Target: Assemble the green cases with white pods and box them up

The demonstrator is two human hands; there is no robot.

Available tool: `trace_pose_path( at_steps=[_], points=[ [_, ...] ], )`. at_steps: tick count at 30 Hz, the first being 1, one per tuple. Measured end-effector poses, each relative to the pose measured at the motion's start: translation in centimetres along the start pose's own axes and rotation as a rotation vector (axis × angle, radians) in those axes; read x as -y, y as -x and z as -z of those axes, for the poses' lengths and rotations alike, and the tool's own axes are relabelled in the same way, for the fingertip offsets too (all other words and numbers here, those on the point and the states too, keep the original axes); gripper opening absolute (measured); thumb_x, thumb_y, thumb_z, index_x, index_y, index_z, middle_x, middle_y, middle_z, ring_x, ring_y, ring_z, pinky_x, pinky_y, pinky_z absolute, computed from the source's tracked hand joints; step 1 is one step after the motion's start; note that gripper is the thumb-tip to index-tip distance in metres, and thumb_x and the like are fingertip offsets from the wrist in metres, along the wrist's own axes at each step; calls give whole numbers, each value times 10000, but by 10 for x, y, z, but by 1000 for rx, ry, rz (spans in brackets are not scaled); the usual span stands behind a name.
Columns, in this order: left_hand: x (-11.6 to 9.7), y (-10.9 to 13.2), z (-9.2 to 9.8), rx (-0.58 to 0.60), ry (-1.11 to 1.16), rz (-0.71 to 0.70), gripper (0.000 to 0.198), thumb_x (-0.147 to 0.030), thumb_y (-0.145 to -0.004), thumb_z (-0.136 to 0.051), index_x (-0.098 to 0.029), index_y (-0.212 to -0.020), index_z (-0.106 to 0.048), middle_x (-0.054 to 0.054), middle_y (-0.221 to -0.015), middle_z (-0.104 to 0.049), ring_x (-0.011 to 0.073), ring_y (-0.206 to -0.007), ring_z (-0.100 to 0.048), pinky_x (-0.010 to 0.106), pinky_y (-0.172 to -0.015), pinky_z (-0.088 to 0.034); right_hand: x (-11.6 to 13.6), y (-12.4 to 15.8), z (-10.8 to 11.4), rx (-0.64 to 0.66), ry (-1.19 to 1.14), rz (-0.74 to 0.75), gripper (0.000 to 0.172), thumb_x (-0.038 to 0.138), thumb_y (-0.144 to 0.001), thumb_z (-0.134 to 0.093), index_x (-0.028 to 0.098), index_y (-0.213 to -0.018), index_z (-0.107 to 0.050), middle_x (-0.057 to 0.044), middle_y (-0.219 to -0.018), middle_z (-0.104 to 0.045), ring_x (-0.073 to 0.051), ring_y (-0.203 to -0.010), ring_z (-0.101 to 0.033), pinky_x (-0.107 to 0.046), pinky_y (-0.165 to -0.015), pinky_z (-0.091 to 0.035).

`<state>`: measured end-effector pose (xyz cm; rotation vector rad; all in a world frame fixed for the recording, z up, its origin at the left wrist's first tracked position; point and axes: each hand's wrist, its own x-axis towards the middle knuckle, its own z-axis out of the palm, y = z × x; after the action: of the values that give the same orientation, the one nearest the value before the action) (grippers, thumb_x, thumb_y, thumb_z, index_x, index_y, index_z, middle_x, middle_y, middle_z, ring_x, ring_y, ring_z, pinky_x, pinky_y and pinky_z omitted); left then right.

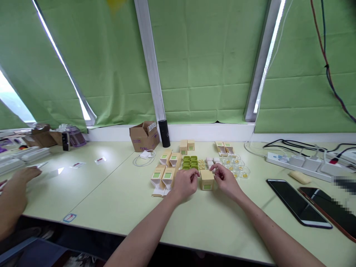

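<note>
A small beige cardboard box (207, 181) with a green label stands upright on the table between my hands. Close to its left side is my left hand (185, 184), fingers curled and pressed together; whatever they pinch, if anything, is hidden. My right hand (224, 180) has its thumb and forefinger bent at the upper right edge of the box. Left of my left hand, several similar boxes (168, 176) lie with white flaps open. Just beyond my hands are green square cups (190, 162), small yellowish pieces (201, 164), white pieces (213, 162) and clear containers with yellow contents (236, 165).
Two upright beige boxes (184, 147) and another open pair (224, 148) sit farther back. A brown carton (144, 136), black bottle (164, 133) and white cable (144, 155) stand behind left. Phones (299, 202) and a power strip (299, 165) lie right. Another person's hand (20, 181) is far left.
</note>
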<state>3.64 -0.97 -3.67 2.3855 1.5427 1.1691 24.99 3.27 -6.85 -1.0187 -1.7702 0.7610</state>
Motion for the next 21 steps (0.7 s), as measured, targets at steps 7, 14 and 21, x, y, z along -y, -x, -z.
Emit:
trace_pose_path(
  at_steps=[7,14,21],
  points=[
    [2,-1,-2,-33,53,-19,191,-112,-905,-536,-214,-878,-695,-4,-709,-707,158,-584,-590,303,-629,-416,-3,-1,-1,-17,15,-16,303,207,-746,-503,222,-1007,-656,48,-651,-443,-178,-626,-477,-294,-626,-328],
    [-4,-5,-2,-45,51,-70,198,-175,-923,-557,-211,-1099,-639,82,-1089,-733,256,-1027,-652,438,-983,-480,-7,-3,-2,-60,-98,-150,281,218,-687,-529,254,-966,-528,80,-601,-458,-166,-580,-453,-269,-595,-321],
    [-18,-10,2,205,-90,-34,605,-374,-918,-673,-238,-1470,-466,130,-1449,-602,347,-1319,-517,539,-1139,-351,-16,-4,-6,-30,-2,-236,123,188,-621,-557,247,-726,-532,32,-607,-551,-178,-603,-494,-277,-598,-336]
  ],
)
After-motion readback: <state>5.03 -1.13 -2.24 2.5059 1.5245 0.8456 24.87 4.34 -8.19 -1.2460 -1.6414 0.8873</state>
